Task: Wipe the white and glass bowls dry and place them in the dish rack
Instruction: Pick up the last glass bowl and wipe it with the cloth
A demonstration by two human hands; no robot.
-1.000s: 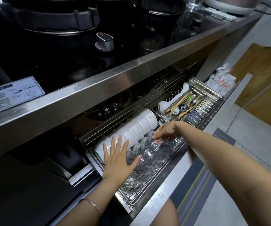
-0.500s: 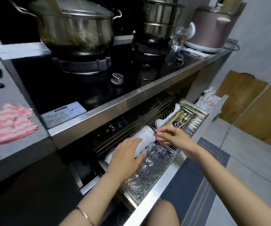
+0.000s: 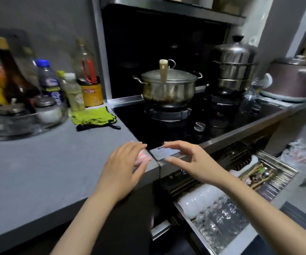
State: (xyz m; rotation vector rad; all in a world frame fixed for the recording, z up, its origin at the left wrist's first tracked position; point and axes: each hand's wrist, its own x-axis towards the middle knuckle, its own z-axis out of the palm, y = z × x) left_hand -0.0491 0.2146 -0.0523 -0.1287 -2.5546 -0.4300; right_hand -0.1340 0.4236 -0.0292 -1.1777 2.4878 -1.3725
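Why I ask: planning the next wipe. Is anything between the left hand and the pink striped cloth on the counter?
Nothing visible does. The left hand hovers open over the pink striped cloth at the counter edge, hiding most of it; contact is unclear.

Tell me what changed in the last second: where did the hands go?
Both hands rose out of the dish rack to the counter edge. The left hand now reaches over the pink striped cloth, and the right hand hovers beside it, both empty. The white bowls and glass bowls stayed lined up in the rack, which is still pulled out.
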